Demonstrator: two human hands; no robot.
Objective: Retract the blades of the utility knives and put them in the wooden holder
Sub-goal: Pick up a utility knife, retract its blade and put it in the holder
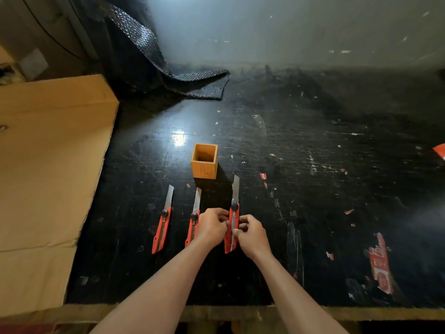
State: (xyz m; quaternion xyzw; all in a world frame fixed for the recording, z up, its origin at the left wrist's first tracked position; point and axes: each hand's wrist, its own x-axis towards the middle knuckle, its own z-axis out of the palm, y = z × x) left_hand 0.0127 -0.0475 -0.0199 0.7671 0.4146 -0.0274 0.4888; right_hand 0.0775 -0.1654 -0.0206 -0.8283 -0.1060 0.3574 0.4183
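Three red utility knives lie side by side on the black table, blades out and pointing away from me. The left knife [162, 224] and the middle knife [194, 213] lie untouched. Both hands pinch the red handle of the right knife [234, 208]: my left hand [212, 227] on its left side, my right hand [252, 233] on its right side. Its long blade sticks out past a dark round knob. The wooden holder [204, 161], a small open square box, stands upright just beyond the knives and looks empty.
A large sheet of cardboard [48, 169] covers the table's left side. Black bubble wrap [187, 80] lies crumpled at the back. Red tape scraps [381, 263] stick to the scratched black tabletop on the right. The table's wooden front edge [361, 313] runs near me.
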